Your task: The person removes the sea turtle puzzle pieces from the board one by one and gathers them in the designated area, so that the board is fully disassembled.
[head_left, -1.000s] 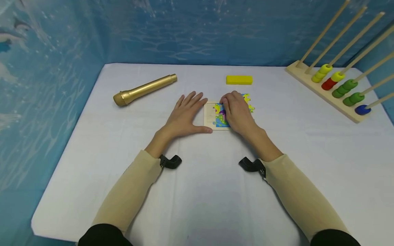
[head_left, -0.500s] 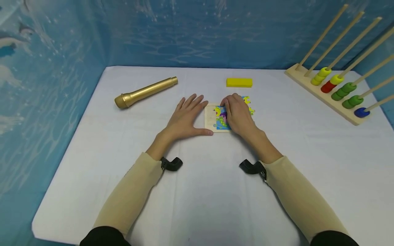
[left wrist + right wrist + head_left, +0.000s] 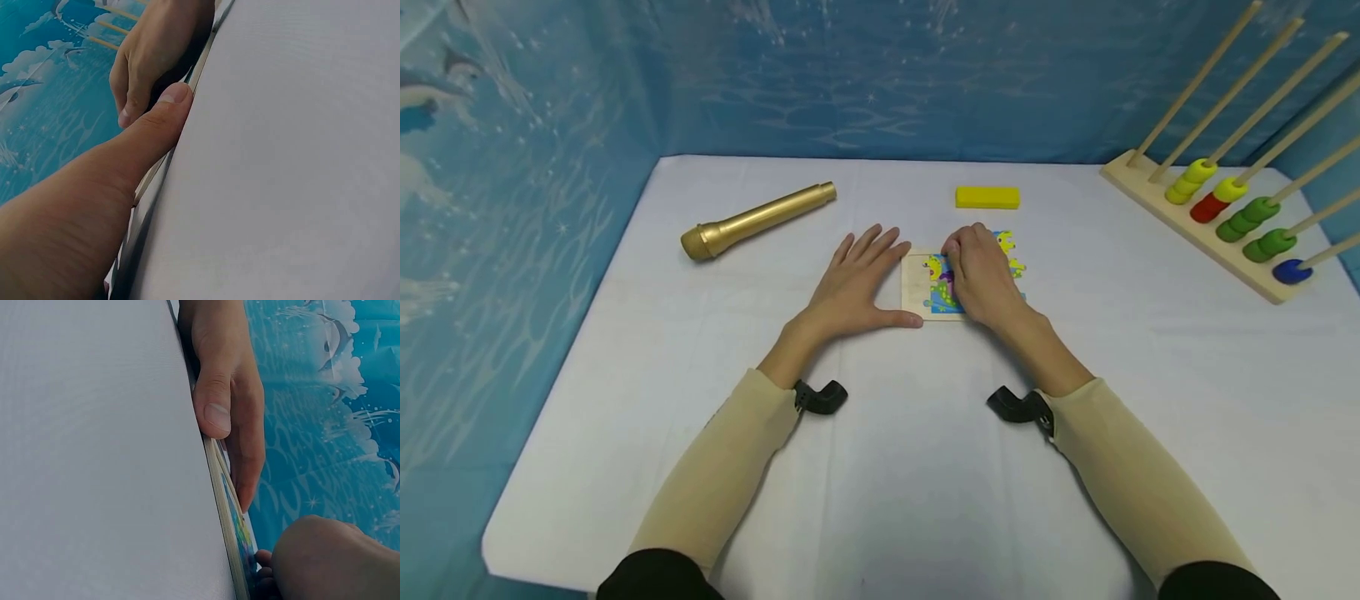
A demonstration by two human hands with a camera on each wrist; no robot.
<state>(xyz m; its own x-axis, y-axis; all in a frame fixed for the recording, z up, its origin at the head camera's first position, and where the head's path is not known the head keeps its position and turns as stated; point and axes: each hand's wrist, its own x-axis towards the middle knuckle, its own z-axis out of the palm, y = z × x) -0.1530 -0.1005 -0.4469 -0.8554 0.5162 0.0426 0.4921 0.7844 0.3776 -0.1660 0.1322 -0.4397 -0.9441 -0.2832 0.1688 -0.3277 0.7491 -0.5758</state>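
Observation:
A small wooden jigsaw board (image 3: 914, 285) lies flat on the white table, with a colourful animal picture (image 3: 943, 293) of puzzle pieces in it and a bare strip at the left. My left hand (image 3: 857, 287) is spread beside it, fingers straight, thumb at the near left corner; the right wrist view shows this thumb over the board's edge (image 3: 220, 481). My right hand (image 3: 987, 279) bends over the right half, fingers curled down on a puzzle piece mostly hidden beneath it. More blue and yellow puzzle pieces (image 3: 1005, 242) show beyond the right hand.
A yellow block (image 3: 987, 197) lies behind the board. To the back left rests a gold toy microphone (image 3: 758, 221). At the back right stands a wooden peg abacus (image 3: 1210, 225) with coloured beads and tall rods. Blue sea-print curtains (image 3: 880, 83) border the table.
Both hands hold almost the same places on and beside the board. The whole head view shifts slightly; nothing else visibly moves.

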